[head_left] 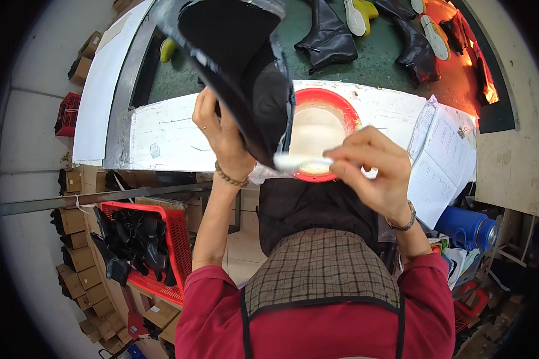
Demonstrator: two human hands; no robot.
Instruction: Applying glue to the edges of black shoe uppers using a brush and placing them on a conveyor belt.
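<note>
My left hand (230,140) is closed on a black boot shaft (221,42), raised above the white worktop with its wide opening and dark inside showing. Its edge has a pale, rough-looking trim. In the pinched fingers of my right hand (377,170) is a slim white brush (302,162), blurred by motion, its far end at the boot's lower edge. Below and behind the brush stands a red bowl (348,107) of cream-coloured liquid, partly hidden by the boot and my right hand.
Beyond the white worktop (173,125), a green conveyor belt (305,15) carries black boots (329,39) and yellow shoes with white soles (358,17), under an orange glow at right. Papers (440,167) and a blue flask (467,227) lie right; a red crate (179,239) of black boots stands left.
</note>
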